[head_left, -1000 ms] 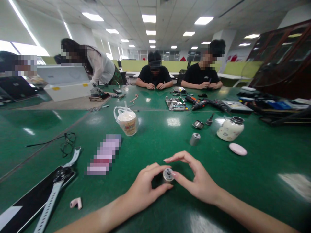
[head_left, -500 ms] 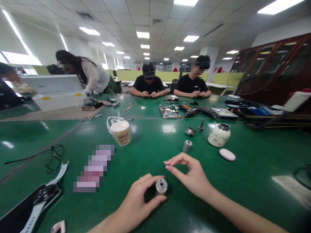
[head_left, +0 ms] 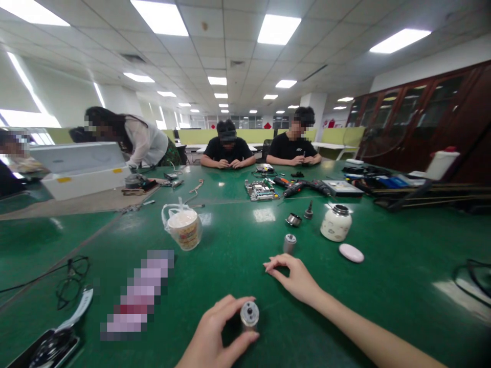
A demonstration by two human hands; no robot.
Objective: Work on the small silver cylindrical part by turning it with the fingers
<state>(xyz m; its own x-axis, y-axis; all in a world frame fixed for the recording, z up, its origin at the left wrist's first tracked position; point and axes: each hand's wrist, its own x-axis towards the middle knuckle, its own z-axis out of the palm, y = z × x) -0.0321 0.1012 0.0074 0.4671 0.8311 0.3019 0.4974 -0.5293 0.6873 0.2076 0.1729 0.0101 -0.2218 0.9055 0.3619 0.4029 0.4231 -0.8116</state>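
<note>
My left hand (head_left: 219,332) grips a small cylindrical metal motor (head_left: 250,316) between thumb and fingers. The motor stands upright on the green table, its round end with a dark centre facing up. Farther forward and to the right, my right hand (head_left: 293,278) has its thumb and index fingertips pinched together just above the table. Whatever sits in that pinch, if anything, is too small to make out. A second metal motor (head_left: 290,243) stands upright just beyond the right hand, apart from it. Behind it lie a shiny metal part (head_left: 293,220) and a dark geared piece (head_left: 308,210).
A cream jar (head_left: 336,225) and a pink oval lid (head_left: 351,253) are to the right. A bagged paper cup (head_left: 184,230) and a blurred-out pinkish item (head_left: 140,294) stand left. Farther back are a circuit board (head_left: 262,190) and power drills (head_left: 293,188). Several people sit or stand around the table.
The view has tilted upward, so the table sits lower in the picture. My right hand has moved slightly away from the held motor, while my left hand keeps its grip.
</note>
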